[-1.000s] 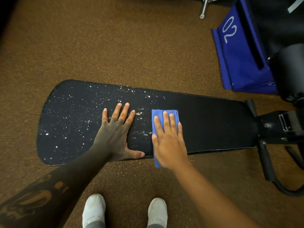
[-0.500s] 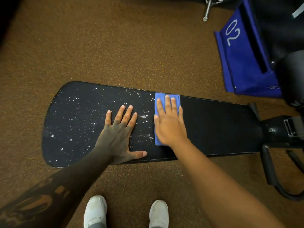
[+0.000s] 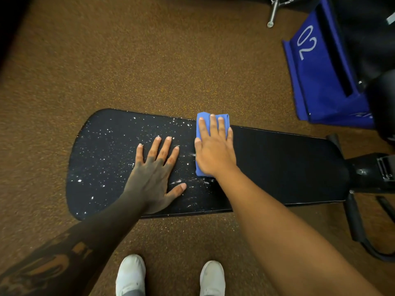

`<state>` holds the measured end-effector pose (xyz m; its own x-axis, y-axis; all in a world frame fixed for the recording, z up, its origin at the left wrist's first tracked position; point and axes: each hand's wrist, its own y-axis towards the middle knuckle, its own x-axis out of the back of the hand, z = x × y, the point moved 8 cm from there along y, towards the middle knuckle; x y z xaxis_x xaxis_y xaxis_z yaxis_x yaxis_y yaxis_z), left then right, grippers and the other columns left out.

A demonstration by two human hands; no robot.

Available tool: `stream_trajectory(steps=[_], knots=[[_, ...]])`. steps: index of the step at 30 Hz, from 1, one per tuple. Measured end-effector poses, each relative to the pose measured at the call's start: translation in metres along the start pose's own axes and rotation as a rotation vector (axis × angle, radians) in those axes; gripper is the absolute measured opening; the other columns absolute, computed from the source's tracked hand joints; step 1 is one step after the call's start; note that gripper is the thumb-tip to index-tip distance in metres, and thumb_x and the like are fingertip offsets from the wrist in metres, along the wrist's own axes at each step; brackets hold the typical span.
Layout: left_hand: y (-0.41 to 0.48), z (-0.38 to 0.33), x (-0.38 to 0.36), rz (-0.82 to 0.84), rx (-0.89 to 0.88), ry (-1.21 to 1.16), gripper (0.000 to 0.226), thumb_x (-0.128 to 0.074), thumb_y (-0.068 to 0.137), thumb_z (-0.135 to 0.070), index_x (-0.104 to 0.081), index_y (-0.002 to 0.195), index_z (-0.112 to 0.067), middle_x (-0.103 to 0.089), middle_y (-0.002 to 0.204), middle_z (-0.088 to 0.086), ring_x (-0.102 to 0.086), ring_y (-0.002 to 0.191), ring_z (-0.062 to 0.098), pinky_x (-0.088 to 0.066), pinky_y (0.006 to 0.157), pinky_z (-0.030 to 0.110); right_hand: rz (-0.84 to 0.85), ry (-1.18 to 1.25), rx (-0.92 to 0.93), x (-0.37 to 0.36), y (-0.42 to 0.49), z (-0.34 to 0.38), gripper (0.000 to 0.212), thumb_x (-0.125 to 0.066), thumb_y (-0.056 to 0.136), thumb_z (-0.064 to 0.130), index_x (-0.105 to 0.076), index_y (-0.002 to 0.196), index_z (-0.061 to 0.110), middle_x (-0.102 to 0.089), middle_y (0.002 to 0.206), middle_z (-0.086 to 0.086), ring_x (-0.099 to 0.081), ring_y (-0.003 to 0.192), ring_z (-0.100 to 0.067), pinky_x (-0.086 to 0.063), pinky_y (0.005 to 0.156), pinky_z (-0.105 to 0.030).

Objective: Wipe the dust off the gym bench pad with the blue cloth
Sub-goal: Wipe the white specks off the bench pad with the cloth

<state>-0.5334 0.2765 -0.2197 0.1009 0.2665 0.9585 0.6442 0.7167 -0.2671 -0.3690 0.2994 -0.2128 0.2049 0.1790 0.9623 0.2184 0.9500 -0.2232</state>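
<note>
Underfoot, brown speckled floor (image 3: 149, 60) surrounds a black bench pad (image 3: 277, 163) lying lengthwise across the view. White dust specks (image 3: 102, 150) cover its left, rounded end, while the stretch to the right of the hands looks clean. The left hand (image 3: 154, 174) lies flat on the dusty part, fingers spread, thumb out toward the near edge. Just beside it, the right hand (image 3: 213, 150) presses palm-down, fingers together, on the folded blue cloth (image 3: 223, 118), which sits at the pad's far edge with its top poking past the fingertips. Two white shoes (image 3: 130, 274) stand below the pad. Farther right, a black frame joint (image 3: 367, 174) meets the pad's end, and a blue container (image 3: 316, 82) marked "02" sits on the floor behind; its contents cannot be made out.
</note>
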Motion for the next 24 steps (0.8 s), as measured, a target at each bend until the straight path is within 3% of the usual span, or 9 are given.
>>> stream_trajectory(steps=[3, 6, 13, 16, 20, 24], knots=[[0.0, 0.0, -0.001, 0.005, 0.0, 0.004, 0.094, -0.008, 0.086, -0.079, 0.013, 0.156, -0.019, 0.02, 0.165, 0.01, 0.019, 0.152, 0.031, 0.002, 0.121, 0.062, 0.014, -0.002, 0.066, -0.005, -0.046, -0.001, 0.061, -0.022, 0.104, 0.039, 0.002, 0.158, 0.025, 0.012, 0.166, -0.002, 0.017, 0.151, -0.023, 0.004, 0.122, -0.048], [0.0, -0.001, 0.002, -0.003, 0.003, -0.006, 0.09, -0.009, 0.089, -0.075, 0.011, 0.156, -0.019, 0.018, 0.165, 0.01, 0.017, 0.152, 0.031, 0.001, 0.121, 0.062, 0.054, 0.015, 0.02, -0.01, -0.068, -0.018, 0.06, -0.021, 0.105, 0.039, 0.005, 0.157, 0.028, 0.015, 0.166, 0.002, 0.021, 0.15, -0.018, 0.004, 0.123, -0.046], [0.0, -0.001, 0.0, 0.012, 0.009, 0.008, 0.082, -0.004, 0.091, -0.069, 0.016, 0.154, -0.02, 0.021, 0.164, 0.01, 0.02, 0.151, 0.031, 0.001, 0.122, 0.062, 0.019, 0.038, -0.14, -0.001, 0.013, -0.013, 0.059, -0.023, 0.104, 0.036, -0.003, 0.158, 0.022, 0.006, 0.167, -0.008, 0.011, 0.152, -0.028, 0.003, 0.122, -0.05], [0.0, 0.001, -0.002, 0.027, 0.019, 0.012, 0.081, 0.001, 0.09, -0.066, 0.019, 0.153, -0.019, 0.023, 0.164, 0.009, 0.021, 0.151, 0.03, 0.0, 0.122, 0.062, 0.017, 0.001, -0.055, 0.001, 0.021, 0.009, 0.06, -0.024, 0.104, 0.036, -0.003, 0.158, 0.02, 0.003, 0.167, -0.007, 0.009, 0.152, -0.028, 0.003, 0.122, -0.052], [0.0, 0.001, 0.0, 0.017, 0.034, 0.001, 0.081, 0.003, 0.089, -0.063, 0.016, 0.155, -0.018, 0.022, 0.164, 0.008, 0.021, 0.151, 0.029, 0.004, 0.122, 0.059, 0.011, -0.047, 0.177, -0.006, -0.039, 0.018, 0.061, -0.024, 0.103, 0.038, -0.005, 0.158, 0.021, 0.004, 0.167, -0.004, 0.01, 0.153, -0.024, -0.001, 0.123, -0.05], [-0.001, 0.007, 0.002, 0.006, 0.064, -0.024, 0.077, -0.004, 0.091, -0.063, 0.014, 0.156, -0.026, 0.02, 0.165, 0.009, 0.018, 0.152, 0.032, 0.003, 0.121, 0.062, 0.063, -0.035, 0.137, -0.007, -0.042, -0.01, 0.06, -0.025, 0.103, 0.041, -0.005, 0.158, 0.026, 0.007, 0.167, 0.001, 0.013, 0.152, -0.02, -0.002, 0.123, -0.048]])
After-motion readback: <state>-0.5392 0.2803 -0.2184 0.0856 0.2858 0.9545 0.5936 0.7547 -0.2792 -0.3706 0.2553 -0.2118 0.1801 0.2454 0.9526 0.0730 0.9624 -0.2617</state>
